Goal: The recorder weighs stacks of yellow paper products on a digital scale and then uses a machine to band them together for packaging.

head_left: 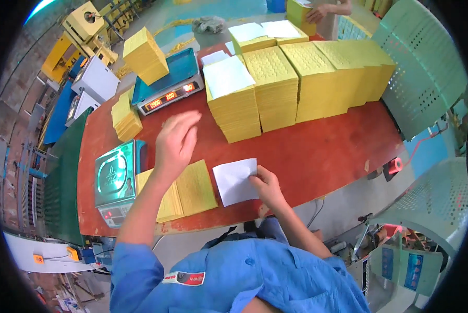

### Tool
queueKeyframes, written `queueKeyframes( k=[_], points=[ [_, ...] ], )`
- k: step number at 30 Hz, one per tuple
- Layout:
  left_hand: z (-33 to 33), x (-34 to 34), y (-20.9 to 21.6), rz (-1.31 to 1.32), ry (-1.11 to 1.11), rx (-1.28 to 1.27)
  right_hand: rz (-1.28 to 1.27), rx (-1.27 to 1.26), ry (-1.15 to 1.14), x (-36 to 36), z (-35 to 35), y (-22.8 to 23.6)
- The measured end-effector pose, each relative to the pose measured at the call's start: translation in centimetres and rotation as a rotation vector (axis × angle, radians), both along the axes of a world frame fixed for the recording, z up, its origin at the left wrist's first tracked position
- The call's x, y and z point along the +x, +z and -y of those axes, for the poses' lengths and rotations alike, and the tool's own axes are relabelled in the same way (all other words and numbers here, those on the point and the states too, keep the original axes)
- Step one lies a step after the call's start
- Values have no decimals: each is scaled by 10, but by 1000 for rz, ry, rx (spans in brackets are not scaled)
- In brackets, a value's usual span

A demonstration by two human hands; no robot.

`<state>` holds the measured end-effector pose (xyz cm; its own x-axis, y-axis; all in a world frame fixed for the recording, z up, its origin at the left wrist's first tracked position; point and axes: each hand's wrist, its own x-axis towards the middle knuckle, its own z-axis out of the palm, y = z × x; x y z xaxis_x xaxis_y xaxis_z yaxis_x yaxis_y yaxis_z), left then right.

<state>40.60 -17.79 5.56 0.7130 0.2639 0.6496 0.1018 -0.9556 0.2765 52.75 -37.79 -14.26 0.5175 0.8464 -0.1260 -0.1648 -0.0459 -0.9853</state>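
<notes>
My right hand [268, 186] pinches the right edge of a square white sheet of paper [234, 182] near the table's front edge. Raised over the table's left half is my left hand [177, 142], with nothing in it and its fingers stretched out. Below the left forearm lie low piles of yellow paper [196, 189], partly hidden by that arm. Beyond the hands stands a row of tall yellow paper stacks [273, 88]. A white sheet [228, 76] lies on the leftmost one.
At the table's left edge sits a small scale with a metal plate [115, 175]. Farther back, a scale with a teal pan [179, 73] bears a yellow stack [144, 55]. Perforated green panels [427, 68] stand at the right. Another person's hand [320, 12] touches a stack at the back.
</notes>
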Motion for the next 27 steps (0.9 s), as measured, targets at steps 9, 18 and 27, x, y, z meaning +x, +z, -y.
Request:
queueKeyframes(
  k=[9, 18, 27],
  points=[
    [-124, 209, -10, -560, 464, 16, -189, 63, -63, 22, 26, 2],
    [-173, 210, -62, -840, 146, 15, -371, 84, 160, 45, 22, 6],
    [-62, 138, -48, -755, 8, -88, -785, 150, 116, 21, 89, 3]
  ],
)
